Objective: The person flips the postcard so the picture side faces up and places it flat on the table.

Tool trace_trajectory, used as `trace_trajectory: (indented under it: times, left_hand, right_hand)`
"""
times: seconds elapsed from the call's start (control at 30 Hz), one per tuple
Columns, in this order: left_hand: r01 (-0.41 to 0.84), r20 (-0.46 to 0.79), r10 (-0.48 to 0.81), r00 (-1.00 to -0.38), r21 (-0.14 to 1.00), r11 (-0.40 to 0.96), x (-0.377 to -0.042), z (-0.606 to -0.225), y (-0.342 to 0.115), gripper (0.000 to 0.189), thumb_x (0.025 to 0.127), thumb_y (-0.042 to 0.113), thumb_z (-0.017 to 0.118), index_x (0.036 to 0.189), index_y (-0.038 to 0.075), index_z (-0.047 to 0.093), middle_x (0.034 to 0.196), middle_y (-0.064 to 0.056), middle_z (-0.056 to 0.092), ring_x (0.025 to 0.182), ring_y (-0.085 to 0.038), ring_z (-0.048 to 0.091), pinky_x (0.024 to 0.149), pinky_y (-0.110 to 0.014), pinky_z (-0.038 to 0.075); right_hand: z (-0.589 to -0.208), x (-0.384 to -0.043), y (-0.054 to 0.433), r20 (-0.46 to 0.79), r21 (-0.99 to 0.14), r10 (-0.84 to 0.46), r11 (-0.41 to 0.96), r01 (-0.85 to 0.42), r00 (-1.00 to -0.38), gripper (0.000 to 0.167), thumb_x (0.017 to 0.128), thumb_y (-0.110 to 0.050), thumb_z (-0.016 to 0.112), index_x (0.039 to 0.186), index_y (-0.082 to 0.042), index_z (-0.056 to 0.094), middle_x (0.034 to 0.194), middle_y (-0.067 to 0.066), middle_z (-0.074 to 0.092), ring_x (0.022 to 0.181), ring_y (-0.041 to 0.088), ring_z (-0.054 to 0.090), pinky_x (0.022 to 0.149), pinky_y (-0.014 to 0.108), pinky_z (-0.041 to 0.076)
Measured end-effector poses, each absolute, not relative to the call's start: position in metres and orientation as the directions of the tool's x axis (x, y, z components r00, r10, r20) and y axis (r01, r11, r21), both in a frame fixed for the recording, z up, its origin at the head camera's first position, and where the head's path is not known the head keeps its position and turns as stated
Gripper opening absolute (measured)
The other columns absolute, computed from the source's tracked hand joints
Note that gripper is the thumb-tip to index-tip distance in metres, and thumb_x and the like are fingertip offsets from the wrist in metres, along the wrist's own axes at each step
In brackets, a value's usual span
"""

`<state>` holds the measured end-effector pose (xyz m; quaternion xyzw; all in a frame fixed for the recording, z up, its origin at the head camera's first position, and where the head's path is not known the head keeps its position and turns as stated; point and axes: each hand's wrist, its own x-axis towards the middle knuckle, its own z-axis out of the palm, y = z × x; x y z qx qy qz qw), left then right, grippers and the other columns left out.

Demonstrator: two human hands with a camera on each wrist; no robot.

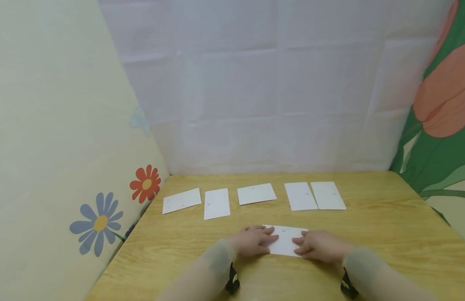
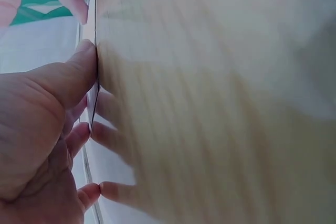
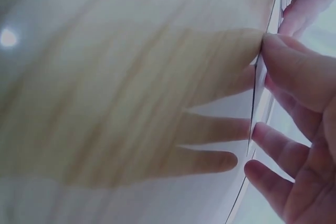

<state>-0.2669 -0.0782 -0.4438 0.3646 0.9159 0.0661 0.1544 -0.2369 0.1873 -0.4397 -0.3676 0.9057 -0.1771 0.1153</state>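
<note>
On the wooden table (image 1: 398,234), first card (image 1: 181,201) is lying crosswise, slightly slanted. Second card (image 1: 217,203) is lying lengthwise just beside it. Left hand (image 1: 251,241) is resting with loosely spread, extended fingers on the left end of the near card (image 1: 284,246), which is lying crosswise between both hands. Third card (image 1: 256,194) is lying beyond, also crosswise. Fourth card (image 1: 301,196) is lying lengthwise. Right hand (image 1: 324,246) is touching the near card's right end, fingers extended and spread. Fifth card (image 1: 328,195) is lying lengthwise, just beside the fourth.

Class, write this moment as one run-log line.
Left hand: on card, left end | Right hand: on card, right end | Card: on table | Beyond: five cards
</note>
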Motion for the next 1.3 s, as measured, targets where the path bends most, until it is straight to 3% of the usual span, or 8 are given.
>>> trace_trajectory:
  times: [0.3,0.7,0.9,1.3]
  left_hand:
    - [0.662,-0.211,0.696,-0.687,0.212,0.718,-0.255,-0.444,-0.095,0.051,0.096,0.041,0.055,0.145,0.033,0.042,0.155,0.007,0.03,0.141,-0.021,0.027,0.108,-0.057,0.027]
    - [0.64,-0.204,0.672,-0.712,0.205,0.741,-0.24,-0.442,-0.103,0.052,0.094,0.043,0.056,0.144,0.037,0.042,0.154,0.007,0.032,0.138,-0.025,0.032,0.11,-0.051,0.027]
    - [0.632,-0.203,0.667,-0.717,0.213,0.745,-0.232,-0.442,-0.105,0.053,0.094,0.044,0.056,0.144,0.037,0.041,0.154,0.006,0.031,0.139,-0.026,0.031,0.109,-0.052,0.027]
    - [0.662,-0.185,0.687,-0.703,0.185,0.727,-0.214,-0.434,-0.103,0.053,0.093,0.042,0.059,0.143,0.032,0.046,0.15,0.002,0.039,0.136,-0.024,0.034,0.105,-0.056,0.031]
  right_hand:
    - [-0.441,-0.236,0.175,-0.052,-0.392,-0.745,0.627,-0.673,-0.664,0.022,0.089,-0.024,0.067,0.11,-0.029,0.072,0.131,0.0,0.058,0.126,0.039,0.048,0.103,0.054,0.036]
    - [-0.441,-0.229,0.166,-0.08,-0.412,-0.741,0.634,-0.654,-0.667,0.024,0.086,-0.024,0.07,0.109,-0.029,0.072,0.131,-0.001,0.059,0.126,0.037,0.049,0.104,0.053,0.035]
    - [-0.444,-0.225,0.166,-0.049,-0.373,-0.764,0.611,-0.698,-0.643,0.024,0.085,-0.026,0.071,0.109,-0.029,0.072,0.13,-0.001,0.06,0.123,0.037,0.051,0.102,0.051,0.038]
    - [-0.44,-0.214,0.165,-0.061,-0.388,-0.756,0.62,-0.682,-0.652,0.022,0.084,-0.027,0.072,0.106,-0.031,0.073,0.127,-0.005,0.061,0.122,0.037,0.052,0.102,0.053,0.038]
